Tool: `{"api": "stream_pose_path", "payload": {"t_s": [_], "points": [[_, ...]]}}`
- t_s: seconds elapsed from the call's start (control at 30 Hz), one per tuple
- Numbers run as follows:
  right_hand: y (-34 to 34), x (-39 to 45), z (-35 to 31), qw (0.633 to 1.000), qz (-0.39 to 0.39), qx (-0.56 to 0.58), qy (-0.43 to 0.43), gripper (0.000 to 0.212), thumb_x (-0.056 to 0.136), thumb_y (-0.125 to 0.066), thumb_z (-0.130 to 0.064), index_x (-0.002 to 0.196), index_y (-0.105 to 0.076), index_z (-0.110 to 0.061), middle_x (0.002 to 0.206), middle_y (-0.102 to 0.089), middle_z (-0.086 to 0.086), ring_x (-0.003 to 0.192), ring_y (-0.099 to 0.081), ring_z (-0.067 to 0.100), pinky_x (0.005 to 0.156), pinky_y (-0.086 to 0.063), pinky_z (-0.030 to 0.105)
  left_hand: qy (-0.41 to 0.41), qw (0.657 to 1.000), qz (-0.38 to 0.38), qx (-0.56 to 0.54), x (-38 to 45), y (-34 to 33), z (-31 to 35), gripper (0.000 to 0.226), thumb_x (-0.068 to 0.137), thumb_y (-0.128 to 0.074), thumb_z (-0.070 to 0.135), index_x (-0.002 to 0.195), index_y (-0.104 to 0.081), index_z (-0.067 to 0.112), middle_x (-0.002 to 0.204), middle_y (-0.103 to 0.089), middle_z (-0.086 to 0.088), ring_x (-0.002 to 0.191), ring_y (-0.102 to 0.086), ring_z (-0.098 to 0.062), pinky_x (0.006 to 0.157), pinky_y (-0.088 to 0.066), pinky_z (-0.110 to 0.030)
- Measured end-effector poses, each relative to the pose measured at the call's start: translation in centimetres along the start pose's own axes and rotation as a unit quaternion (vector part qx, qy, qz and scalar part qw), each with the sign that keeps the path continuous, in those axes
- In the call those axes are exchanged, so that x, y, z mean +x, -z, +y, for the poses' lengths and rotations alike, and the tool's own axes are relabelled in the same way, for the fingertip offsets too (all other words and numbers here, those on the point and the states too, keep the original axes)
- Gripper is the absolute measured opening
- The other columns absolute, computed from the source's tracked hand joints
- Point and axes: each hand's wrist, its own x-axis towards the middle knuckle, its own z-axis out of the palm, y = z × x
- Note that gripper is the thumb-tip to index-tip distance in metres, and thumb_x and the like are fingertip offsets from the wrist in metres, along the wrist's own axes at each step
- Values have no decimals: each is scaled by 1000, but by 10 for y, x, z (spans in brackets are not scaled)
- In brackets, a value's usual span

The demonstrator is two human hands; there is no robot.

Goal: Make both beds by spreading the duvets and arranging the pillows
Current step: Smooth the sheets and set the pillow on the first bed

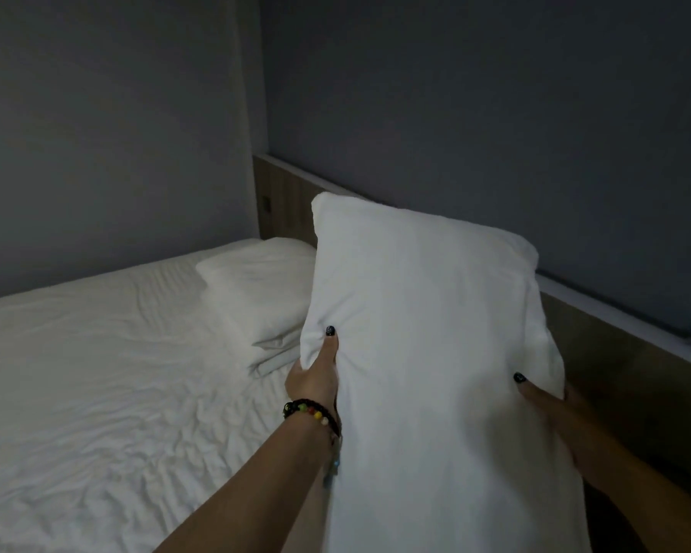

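A pillow (427,353) stands upright above the bed's (76,393) right edge, gripped on its left side by the left hand (314,379) and on its right by the right hand (551,397). Behind and left of it, a second pillow (256,289) lies at the bed's far end, against the headboard (284,193). A ledge (615,309) runs along the right.

Both arms are bare; dark polish covers the thumbnails, and a black braided bracelet with coloured beads (311,413) circles the left wrist.

No readable text

Nothing is showing any lettering, label, brand or number: not on the bedding, wall or headboard around the grip.
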Motion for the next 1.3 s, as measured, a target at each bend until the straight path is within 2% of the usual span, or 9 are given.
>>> {"api": "stream_pose_path", "payload": {"t_s": [0.1,0.27,0.33,0.4,0.6,0.77,1.1,1.2,1.3], "points": [[-25,54,-21,999,3,-37,-6,162,-3,-70,-82,143,-40,-19,129,-53,11,114,-51,35,96,-42,47,8,1000,6,-6,55,-19,10,31,73,-79,42,75,-55,23,91,-63,7,99,-62,-20,101,-46,-36],[-77,145,-85,998,-19,-55,22,90,66,-74,-52,141,-43,-12,135,-52,17,117,-52,36,102,-42,49,14,999,35,30,140,-55,45,42,77,-73,50,94,-50,19,87,-51,4,95,-50,-17,103,-39,-32],[-94,186,-101,997,-12,-69,42,76,78,-71,-45,140,-45,-10,134,-54,17,112,-55,33,100,-44,47,15,999,25,22,168,-65,60,42,76,-73,53,83,-53,16,89,-56,3,93,-54,-20,101,-42,-33],[-114,217,-118,996,-18,-70,55,71,83,-70,-41,142,-43,-11,133,-54,14,111,-55,32,95,-45,42,-3,999,25,33,188,-72,74,40,77,-72,53,75,-51,19,81,-55,6,85,-55,-19,97,-44,-31],[-182,317,-165,986,-44,-113,116,44,91,-65,-30,125,-59,-4,113,-64,18,97,-62,34,93,-50,46,-88,991,88,40,262,-85,116,46,82,-69,48,113,-58,15,104,-57,0,96,-53,-19,93,-38,-25],[-256,421,-216,981,-70,-92,156,30,91,-65,-21,113,-66,-1,100,-67,11,89,-62,27,87,-50,39,-88,984,129,83,345,-101,152,68,82,-64,56,124,-55,4,122,-58,-14,106,-56,-32,100,-44,-39],[-438,676,-304,944,-141,-210,214,42,94,-56,-24,125,-56,4,124,-59,23,109,-58,39,90,-48,39,-112,956,231,144,537,-167,216,77,77,-71,51,130,-48,-1,116,-60,-13,103,-58,-30,93,-49,-41],[-481,731,-260,903,-208,-342,158,47,97,-49,-33,131,-52,0,134,-52,23,119,-52,38,98,-44,38,-47,955,204,213,574,-160,179,83,77,-77,39,139,-35,4,120,-57,-13,97,-56,-24,71,-48,-32],[-500,753,-160,863,-305,-399,46,63,95,-50,-45,145,-35,-9,148,-39,16,131,-43,34,105,-40,39,92,933,151,314,587,-143,108,110,65,-77,60,148,-20,14,135,-49,-9,108,-52,-22,79,-47,-35]]}}
